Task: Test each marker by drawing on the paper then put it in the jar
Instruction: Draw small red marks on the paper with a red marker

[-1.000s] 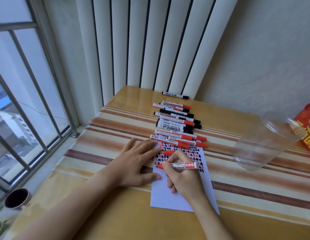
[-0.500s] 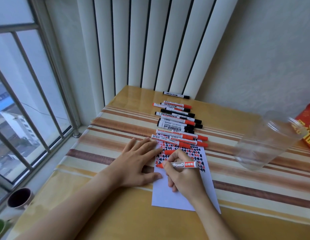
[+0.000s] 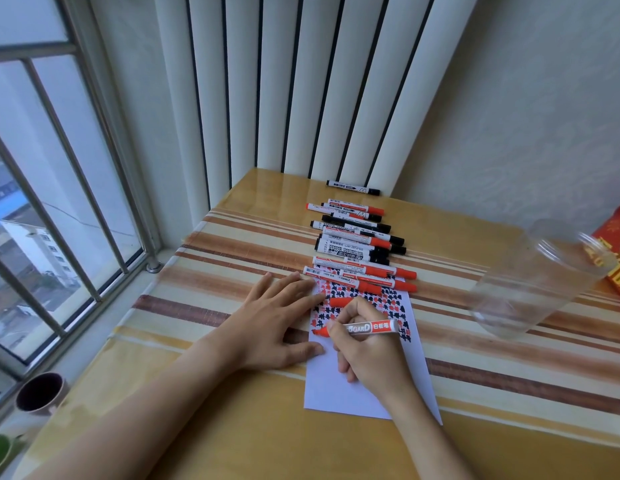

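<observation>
A white paper (image 3: pixel 339 393) lies on the table, its upper half covered in red and black marks. My right hand (image 3: pixel 367 351) grips an uncapped red marker (image 3: pixel 369 328) with its tip on the paper's left side. The marker's red cap (image 3: pixel 340 302) lies on the paper just above that hand. My left hand (image 3: pixel 277 323) rests flat on the table, fingers on the paper's left edge. Several red and black markers (image 3: pixel 357 242) lie in a row beyond the paper. An empty clear plastic jar (image 3: pixel 530 282) stands to the right.
The table (image 3: pixel 232 427) carries a striped glossy cover. A red package (image 3: pixel 616 261) sits at the right edge behind the jar. A dark cup (image 3: pixel 40 393) and a green cup (image 3: pixel 0 452) stand on the window ledge at the lower left. White vertical blinds (image 3: pixel 301 91) hang behind the table.
The marker tip has shifted a little leftward on the paper as my right hand draws. My left hand stays flat at the paper's edge.
</observation>
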Demonstrator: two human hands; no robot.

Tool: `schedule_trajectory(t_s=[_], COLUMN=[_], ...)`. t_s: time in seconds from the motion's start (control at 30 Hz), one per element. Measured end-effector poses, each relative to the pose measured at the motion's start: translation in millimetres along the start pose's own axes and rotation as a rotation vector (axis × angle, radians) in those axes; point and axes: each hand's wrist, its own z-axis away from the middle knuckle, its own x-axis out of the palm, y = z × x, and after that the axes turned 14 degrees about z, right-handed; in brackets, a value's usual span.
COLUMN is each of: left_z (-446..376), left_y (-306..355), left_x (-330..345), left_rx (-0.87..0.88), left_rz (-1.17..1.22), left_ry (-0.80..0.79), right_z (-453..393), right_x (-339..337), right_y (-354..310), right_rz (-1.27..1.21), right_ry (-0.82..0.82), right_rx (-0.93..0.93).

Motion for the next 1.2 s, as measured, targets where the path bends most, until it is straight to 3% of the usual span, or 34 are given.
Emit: schedule_trajectory(t_s=[1.2], left_z=[-1.2], left_y=[0.6], left_x=[-0.2], left_rx=[-0.009], left_rz=[0.014], left_ry=[0.003], right_z=[0.6], right_x=[0.2], right_y=[-3.3], right_rz=[-0.024], right_ry=[0.007], right_rx=[0.014])
